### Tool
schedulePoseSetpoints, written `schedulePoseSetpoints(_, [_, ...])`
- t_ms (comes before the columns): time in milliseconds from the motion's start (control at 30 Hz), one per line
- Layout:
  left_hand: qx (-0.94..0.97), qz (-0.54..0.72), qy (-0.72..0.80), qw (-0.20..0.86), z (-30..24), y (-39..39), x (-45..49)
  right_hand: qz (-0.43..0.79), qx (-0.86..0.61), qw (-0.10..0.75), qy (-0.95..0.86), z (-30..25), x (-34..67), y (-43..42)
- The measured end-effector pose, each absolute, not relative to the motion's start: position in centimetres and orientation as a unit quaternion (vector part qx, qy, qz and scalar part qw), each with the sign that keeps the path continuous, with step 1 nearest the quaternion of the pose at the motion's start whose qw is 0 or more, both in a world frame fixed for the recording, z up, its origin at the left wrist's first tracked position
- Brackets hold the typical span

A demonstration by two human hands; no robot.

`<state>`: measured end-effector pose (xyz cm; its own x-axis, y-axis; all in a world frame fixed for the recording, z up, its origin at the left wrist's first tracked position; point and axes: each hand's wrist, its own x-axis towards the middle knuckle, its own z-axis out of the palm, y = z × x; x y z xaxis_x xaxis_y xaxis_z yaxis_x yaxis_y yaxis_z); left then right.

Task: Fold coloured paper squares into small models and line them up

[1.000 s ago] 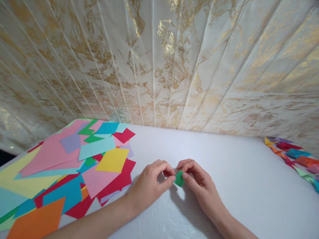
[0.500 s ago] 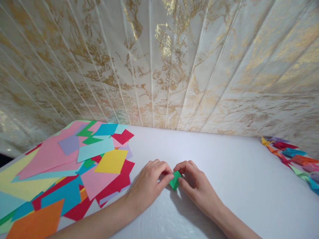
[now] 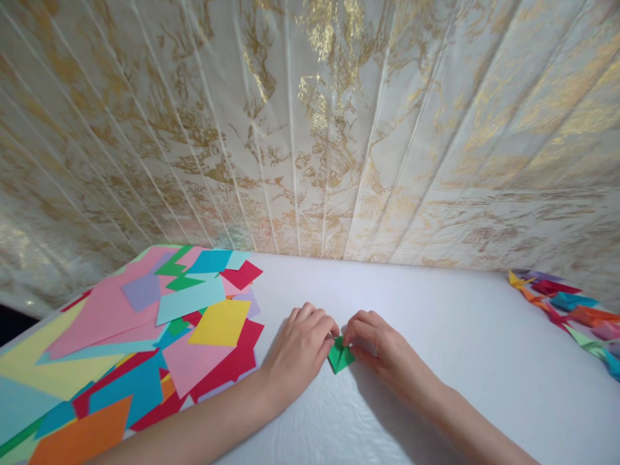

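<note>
A small folded piece of green paper [image 3: 340, 359] lies on the white table between my two hands, one corner pointing towards me. A crease or slit runs down its middle. My left hand [image 3: 306, 336] has its fingers closed at the paper's upper left edge. On the other side, my right hand [image 3: 372, 337] pinches the upper right edge between thumb and fingers. The fingertips cover the paper's far corner.
Many overlapping coloured paper sheets, among them a yellow sheet [image 3: 220, 321] and an orange sheet [image 3: 82, 434], spread over the table's left side. Folded paper figures [image 3: 574, 301] lie in rows at the far right. A gold-patterned curtain [image 3: 310, 161] hangs behind the white table [image 3: 436, 323].
The green paper was tilted up between my fingers; now it lies flatter with its creased face showing. My fingers have shifted to its far edges. The view has tipped slightly upward.
</note>
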<state>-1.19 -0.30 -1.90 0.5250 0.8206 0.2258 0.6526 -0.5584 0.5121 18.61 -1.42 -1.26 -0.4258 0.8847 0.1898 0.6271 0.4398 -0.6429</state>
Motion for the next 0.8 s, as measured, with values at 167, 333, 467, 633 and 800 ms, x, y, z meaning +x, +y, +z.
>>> schedulePoseSetpoints(167, [0.876, 0.205, 0.403, 0.168, -1.7, -0.4, -0.9, 0.235, -0.403, 0.228, -0.855, -1.0, 19.4, -1.5])
schedulePoseSetpoints(333, [0.875, 0.203, 0.407, 0.165, -2.3, -0.5, -1.3, 0.237, -0.368, 0.238, -0.867, -0.9, 19.0, -2.3])
schedulePoseSetpoints(467, [0.873, 0.207, 0.409, 0.169, -2.7, -0.3, -1.5, 0.257, -0.358, 0.225, -0.869, -1.0, 18.9, -2.4])
schedulePoseSetpoints(633, [0.875, 0.208, 0.405, 0.168, -2.7, -0.4, -1.5, 0.237, -0.331, 0.203, -0.89, -1.2, 19.4, -2.1])
schedulePoseSetpoints(800, [0.892, 0.189, 0.379, 0.156, -2.6, -0.9, -1.4, 0.131, -0.313, 0.2, -0.919, -1.5, 19.2, -2.4])
